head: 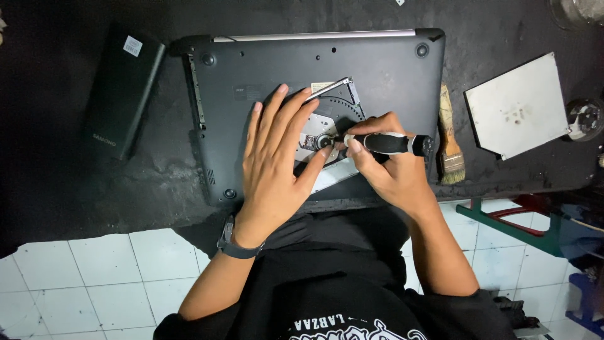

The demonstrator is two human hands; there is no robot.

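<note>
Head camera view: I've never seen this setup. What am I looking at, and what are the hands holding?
One camera on the person's head looks straight down. A dark laptop lies bottom-up on a black table, with an optical drive unit on top. The left hand rests flat, steadying the drive. The right hand has its grip on a black-and-white screwdriver, tip at the drive's hub. Nearby: a dark battery pack, a paintbrush, a flat metal drive case.
</note>
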